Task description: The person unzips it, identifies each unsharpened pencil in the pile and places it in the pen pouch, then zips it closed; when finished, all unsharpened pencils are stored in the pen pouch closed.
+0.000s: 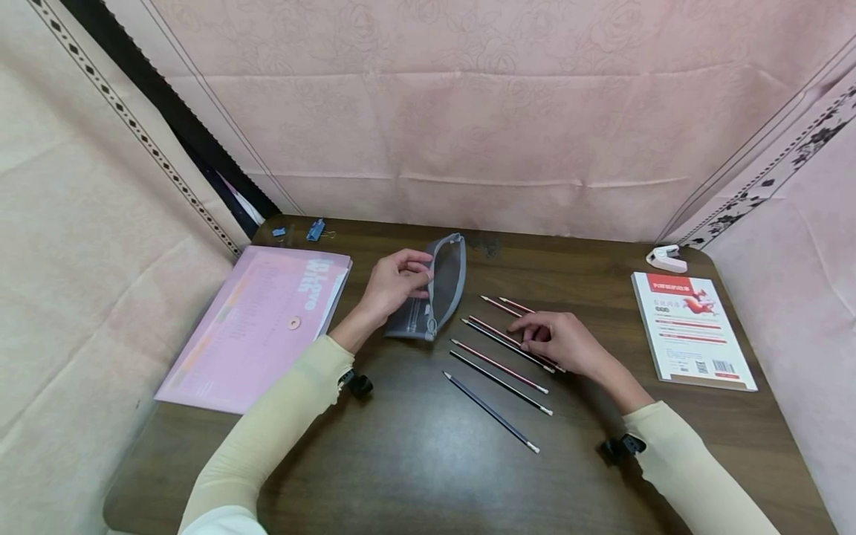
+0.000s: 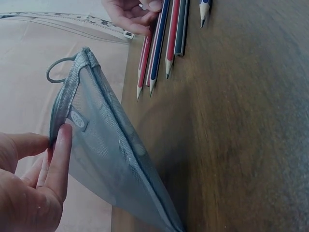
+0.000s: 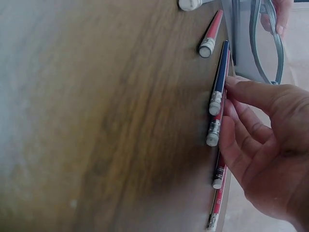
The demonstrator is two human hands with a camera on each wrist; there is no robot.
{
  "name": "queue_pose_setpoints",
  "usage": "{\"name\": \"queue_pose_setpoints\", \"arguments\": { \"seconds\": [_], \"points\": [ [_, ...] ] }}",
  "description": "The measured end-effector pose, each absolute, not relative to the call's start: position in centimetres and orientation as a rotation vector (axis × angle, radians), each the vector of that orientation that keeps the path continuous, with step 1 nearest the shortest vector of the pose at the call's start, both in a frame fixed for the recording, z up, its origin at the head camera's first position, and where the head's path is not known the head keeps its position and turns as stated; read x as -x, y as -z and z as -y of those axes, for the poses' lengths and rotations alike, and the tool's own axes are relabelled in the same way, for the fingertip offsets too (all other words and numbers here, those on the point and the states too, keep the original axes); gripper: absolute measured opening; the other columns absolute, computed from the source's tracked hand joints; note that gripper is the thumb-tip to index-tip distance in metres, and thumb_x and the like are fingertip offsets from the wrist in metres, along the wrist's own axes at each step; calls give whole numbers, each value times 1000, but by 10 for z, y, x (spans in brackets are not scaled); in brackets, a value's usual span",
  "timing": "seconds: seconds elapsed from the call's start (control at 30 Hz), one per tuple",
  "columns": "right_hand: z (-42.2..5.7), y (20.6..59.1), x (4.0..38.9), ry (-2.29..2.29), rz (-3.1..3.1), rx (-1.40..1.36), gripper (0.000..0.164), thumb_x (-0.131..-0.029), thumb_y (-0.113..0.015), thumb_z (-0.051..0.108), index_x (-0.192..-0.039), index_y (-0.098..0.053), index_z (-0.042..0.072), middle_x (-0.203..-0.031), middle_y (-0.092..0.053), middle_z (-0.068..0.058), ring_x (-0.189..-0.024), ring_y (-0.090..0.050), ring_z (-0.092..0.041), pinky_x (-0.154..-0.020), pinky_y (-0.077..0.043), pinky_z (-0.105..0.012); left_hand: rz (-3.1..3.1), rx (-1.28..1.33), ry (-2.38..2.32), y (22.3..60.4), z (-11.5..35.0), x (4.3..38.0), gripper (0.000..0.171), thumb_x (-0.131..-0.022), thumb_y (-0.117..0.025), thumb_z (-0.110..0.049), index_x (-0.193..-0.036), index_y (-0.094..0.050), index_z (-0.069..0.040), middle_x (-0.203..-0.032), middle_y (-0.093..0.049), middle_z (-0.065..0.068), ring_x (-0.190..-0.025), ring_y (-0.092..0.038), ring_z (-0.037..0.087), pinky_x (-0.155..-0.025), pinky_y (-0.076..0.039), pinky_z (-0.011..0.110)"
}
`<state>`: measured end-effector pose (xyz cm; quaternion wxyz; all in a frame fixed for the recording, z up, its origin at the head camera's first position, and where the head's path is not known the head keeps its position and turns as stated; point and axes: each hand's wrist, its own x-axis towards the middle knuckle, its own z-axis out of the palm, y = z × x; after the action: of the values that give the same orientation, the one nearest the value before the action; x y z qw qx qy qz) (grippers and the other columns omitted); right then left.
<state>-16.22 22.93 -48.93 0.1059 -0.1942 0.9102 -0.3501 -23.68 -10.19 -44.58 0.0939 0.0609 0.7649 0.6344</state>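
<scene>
My left hand (image 1: 399, 281) pinches one edge of a grey mesh zip pouch (image 2: 108, 150) between thumb and fingers. The pouch's mouth gapes, and a ring pull (image 2: 57, 72) hangs at one end. Over a spread of several pencils, my right hand (image 1: 553, 338) has its fingers bent, the fingertips right at a red pencil (image 1: 491, 328) and a dark blue pencil (image 3: 220, 77) lying side by side; I cannot tell whether it grips them. Two more red-striped pencils run partly under this hand. Nearer me lie another red pencil (image 1: 501, 367), a dark pencil (image 1: 501, 383) and a blue pencil (image 1: 491, 412).
To the left lies a pink folder (image 1: 267, 327) with a button closure. Blue binder clips (image 1: 316, 229) sit behind it at the table's back edge. On the right are a white-and-red book (image 1: 692, 331) and a small white stapler (image 1: 666, 258). Pale curtains enclose the dark wooden table (image 1: 374, 461).
</scene>
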Motion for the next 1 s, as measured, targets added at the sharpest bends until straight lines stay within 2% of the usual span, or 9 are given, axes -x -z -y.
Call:
{"name": "queue_pose_setpoints", "arguments": {
  "seconds": [0.17,0.43,0.6,1.0],
  "points": [
    [-227,488,162,999,-2679,592,30,-85,-70,11,-110,-68,28,-85,-66,3,-72,-60,-12,-58,-51,-23,-2277,-191,-1873,446,103,236,28,-88,-69,-15,-116,-65,-16,-102,-63,11,-88,-69,25,-72,-62,34],
    [-222,485,162,870,-2766,590,26,-84,-70,12,-105,-69,28,-82,-63,10,-67,-56,-10,-54,-47,-24,-2273,-183,-1877,445,102,235,30,-88,-69,-13,-117,-64,-14,-101,-64,10,-87,-69,24,-71,-62,34],
    [-218,483,163,774,-2830,605,25,-82,-72,15,-104,-69,27,-80,-63,11,-66,-54,-8,-56,-45,-24,-2268,-194,-1884,446,100,238,33,-87,-70,-13,-120,-63,-11,-100,-64,10,-87,-69,25,-70,-62,34],
    [-212,482,167,614,-2871,588,23,-79,-75,18,-98,-68,29,-78,-63,13,-67,-55,-7,-60,-45,-25,-2237,-204,-1858,447,99,236,31,-87,-70,-15,-118,-63,-16,-102,-64,10,-89,-69,25,-72,-62,35]
  ]
}}
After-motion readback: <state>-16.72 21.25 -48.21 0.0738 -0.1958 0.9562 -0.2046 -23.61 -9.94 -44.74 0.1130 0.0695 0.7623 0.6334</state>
